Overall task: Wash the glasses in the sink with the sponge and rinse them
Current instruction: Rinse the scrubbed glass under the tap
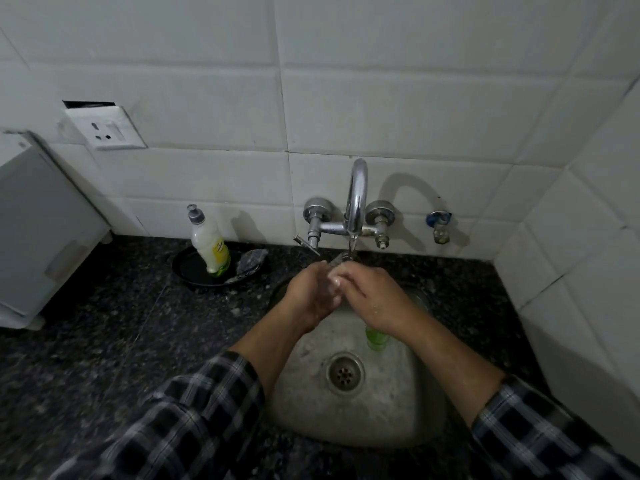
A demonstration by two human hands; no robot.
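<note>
view: head, single, wide-angle | pos: above and behind the fingers (336, 280) | facing: forward and down onto sink (398, 414) | range: close, forearms (266, 348) fill lower frame | beyond fingers: tap (357, 195), tiled wall (381, 98)

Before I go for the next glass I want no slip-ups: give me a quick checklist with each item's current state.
1. Clear glass under the tap spout: ok.
2. Left hand and right hand both closed round it: ok.
3. Water running: cannot tell.
4. Suds rinsed off: not ok, foam on the fingers.
5. Green glass upright in the sink, near the drain: ok.
6. Sponge on the black dish beside the soap bottle: ok.
</note>
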